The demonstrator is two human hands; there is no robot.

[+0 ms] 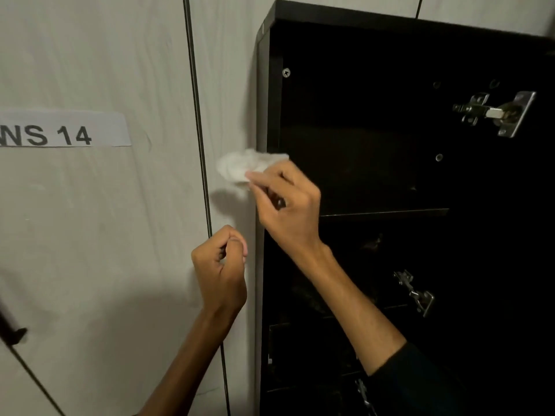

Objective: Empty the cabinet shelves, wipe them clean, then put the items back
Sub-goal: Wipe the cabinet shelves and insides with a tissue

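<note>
Head view. My right hand [285, 199] pinches a crumpled white cloth [240, 168] between thumb and fingertips, the other fingers curled. The cloth is a loose, wrinkled wad, blurred at its edges; it sticks out left of my fingers, at the front left edge of the black cabinet [360, 40]. My left hand [220, 268] sits below and left of the right, fingers curled, thumb against forefinger, nothing seen in it. Right of my right hand: dark top shelf [387, 212], surface dim, contents not discernible. Metal hinges [495, 112] further right. Far left, paper label [63, 129] reading "NS 14".
</note>
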